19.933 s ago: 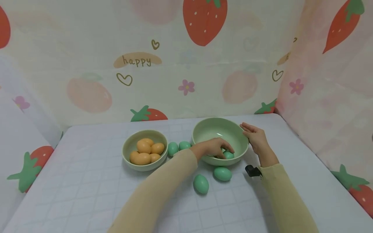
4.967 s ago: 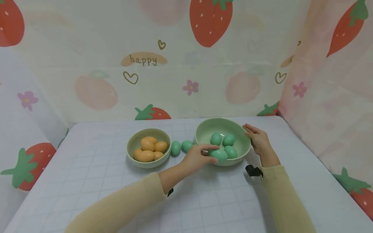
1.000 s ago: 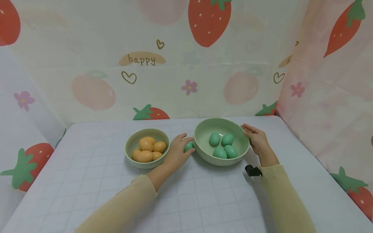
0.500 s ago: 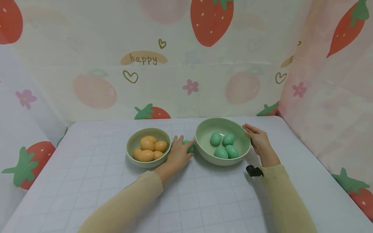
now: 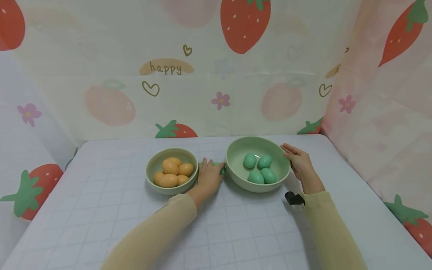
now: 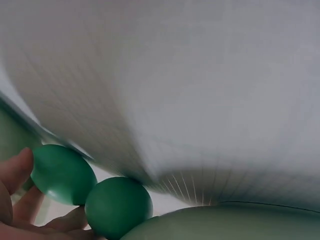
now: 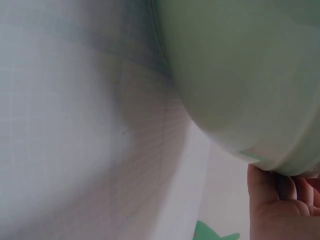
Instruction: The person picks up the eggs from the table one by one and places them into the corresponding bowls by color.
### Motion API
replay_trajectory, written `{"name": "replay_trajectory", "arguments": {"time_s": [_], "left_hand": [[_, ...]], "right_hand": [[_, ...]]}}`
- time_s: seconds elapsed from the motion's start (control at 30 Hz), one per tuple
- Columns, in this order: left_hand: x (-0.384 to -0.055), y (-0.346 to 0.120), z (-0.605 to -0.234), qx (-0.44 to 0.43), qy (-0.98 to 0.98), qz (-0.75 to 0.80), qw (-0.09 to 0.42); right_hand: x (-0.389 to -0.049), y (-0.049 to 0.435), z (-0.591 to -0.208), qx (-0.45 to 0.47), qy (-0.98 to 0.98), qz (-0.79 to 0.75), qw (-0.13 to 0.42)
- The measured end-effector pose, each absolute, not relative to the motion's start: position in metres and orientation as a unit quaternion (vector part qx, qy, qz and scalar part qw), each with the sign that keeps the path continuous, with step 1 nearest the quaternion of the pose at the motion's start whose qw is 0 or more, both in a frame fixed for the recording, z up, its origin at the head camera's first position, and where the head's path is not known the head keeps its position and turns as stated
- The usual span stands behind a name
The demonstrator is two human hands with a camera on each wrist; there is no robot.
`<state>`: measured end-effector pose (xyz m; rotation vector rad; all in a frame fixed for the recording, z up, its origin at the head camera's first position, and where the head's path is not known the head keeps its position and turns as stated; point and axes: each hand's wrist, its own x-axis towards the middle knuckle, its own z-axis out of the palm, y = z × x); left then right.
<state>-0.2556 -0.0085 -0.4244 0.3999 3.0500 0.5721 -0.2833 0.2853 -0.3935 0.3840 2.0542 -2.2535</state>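
Observation:
My left hand (image 5: 209, 178) is over two green eggs between the bowls, hiding most of them in the head view. In the left wrist view, its thumb presses the end of one green egg (image 6: 64, 174), with fingers curled behind it. The other green egg (image 6: 118, 207) touches that one, near the fingers and the small bowl. My right hand (image 5: 299, 165) rests its fairly straight fingers against the right side of the large green bowl (image 5: 236, 180). Inside that bowl lie several green eggs (image 5: 256, 177).
Left of my left hand stands a smaller green bowl (image 5: 152, 183) with several orange eggs (image 5: 168, 180). Both bowls sit on a pale checked tablecloth (image 5: 222, 232). A strawberry-print backdrop (image 5: 189, 93) rises behind the table.
A green egg held by my left hand five seconds ago now lies in the large bowl. Over the last second, my left hand has closed in on the two eggs between the bowls.

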Motion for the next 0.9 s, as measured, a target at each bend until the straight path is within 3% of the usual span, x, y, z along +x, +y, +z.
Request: {"name": "replay_trajectory", "arguments": {"time_s": [0.23,0.63,0.9], "left_hand": [[-0.257,-0.009,-0.427,0.136,0.975,0.169,-0.043],[-0.253,-0.013,-0.424,0.152,0.972,0.176,-0.037],[-0.245,-0.021,-0.408,0.161,0.95,0.262,-0.057]], "right_hand": [[-0.284,0.285,-0.394,0.126,0.672,-0.729,0.032],[-0.284,0.286,-0.395,0.121,0.674,-0.728,0.031],[-0.284,0.286,-0.395,0.125,0.671,-0.731,0.028]]}}
